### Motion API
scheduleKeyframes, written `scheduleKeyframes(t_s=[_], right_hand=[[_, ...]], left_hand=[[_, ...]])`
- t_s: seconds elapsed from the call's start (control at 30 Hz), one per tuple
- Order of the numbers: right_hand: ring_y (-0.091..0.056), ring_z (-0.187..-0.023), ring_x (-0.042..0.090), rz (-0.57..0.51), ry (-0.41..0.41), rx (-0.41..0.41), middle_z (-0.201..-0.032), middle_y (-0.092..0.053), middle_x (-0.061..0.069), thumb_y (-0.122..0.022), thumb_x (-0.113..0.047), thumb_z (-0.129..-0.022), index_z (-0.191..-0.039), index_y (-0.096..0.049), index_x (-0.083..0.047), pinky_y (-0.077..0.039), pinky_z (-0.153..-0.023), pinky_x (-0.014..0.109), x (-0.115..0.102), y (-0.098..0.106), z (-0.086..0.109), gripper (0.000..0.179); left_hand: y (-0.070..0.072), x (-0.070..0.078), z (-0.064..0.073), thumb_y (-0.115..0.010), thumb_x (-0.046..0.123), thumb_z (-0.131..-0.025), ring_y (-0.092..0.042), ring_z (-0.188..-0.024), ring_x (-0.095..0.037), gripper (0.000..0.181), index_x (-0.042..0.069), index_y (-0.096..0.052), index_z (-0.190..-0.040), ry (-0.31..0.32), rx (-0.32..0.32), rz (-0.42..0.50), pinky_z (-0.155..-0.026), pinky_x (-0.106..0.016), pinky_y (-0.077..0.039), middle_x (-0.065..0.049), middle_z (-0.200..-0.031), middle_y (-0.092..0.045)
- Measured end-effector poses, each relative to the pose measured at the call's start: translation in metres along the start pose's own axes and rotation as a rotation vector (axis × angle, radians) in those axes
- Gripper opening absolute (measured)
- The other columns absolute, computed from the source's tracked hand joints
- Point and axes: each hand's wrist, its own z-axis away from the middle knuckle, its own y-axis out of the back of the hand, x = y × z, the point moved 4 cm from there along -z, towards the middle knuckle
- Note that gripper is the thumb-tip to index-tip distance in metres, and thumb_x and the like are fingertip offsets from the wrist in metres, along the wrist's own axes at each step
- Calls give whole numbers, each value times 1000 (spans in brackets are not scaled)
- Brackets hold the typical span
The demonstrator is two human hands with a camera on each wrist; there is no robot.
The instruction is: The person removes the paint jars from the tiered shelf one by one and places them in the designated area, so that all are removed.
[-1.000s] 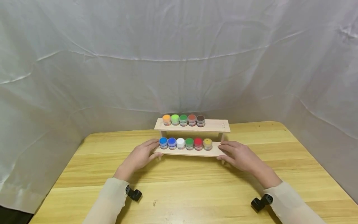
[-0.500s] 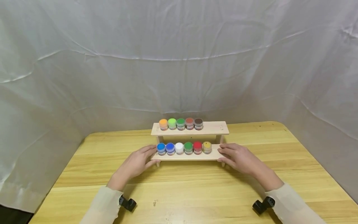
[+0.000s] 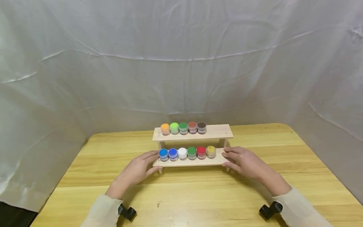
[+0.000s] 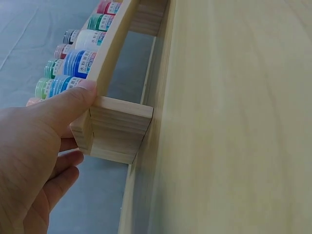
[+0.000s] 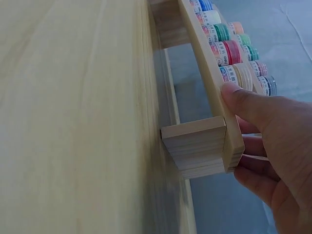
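A pale wooden two-tier display rack stands on the table in the head view. Its lower tier bears a row of small paint jars, from a blue jar at the left to a yellow jar at the right. More jars, orange through dark brown, line the upper tier. My left hand grips the lower tier's left end, thumb on the front edge beside the blue jars. At the opposite end my right hand holds the tier likewise, thumb near the yellow jar.
The light wood table reaches back to a grey-white cloth hanging close behind the rack. A black wrist camera is strapped to the left sleeve, another wrist camera to the right one.
The rack and its jars have come toward me, with the left end shifting slightly left and nearer. Both hands have kept hold of its ends and moved along with it.
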Motion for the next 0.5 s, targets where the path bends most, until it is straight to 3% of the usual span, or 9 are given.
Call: scheduleKeyframes(t_s=[0.17,0.5], right_hand=[[-60,-110,28,-31,29,-9,-120,-64,8,-73,-39,-88,-117,-71,-9,-50,-93,48,-2,-4,-3,41],[-59,-109,24,-28,10,-24,-120,-63,6,-71,-41,-89,-122,-69,-13,-51,-91,45,-2,-6,-7,43]], left_hand=[[0,1,3,-70,42,-89,-57,-121,-29,56,7,-60,-133,24,5,13,-99,-44,-46,-10,-135,-58],[-3,1,0,-66,45,-91,-56,-122,-30,57,8,-60,-134,59,-11,36,-100,-45,-45,-12,-136,-57]])
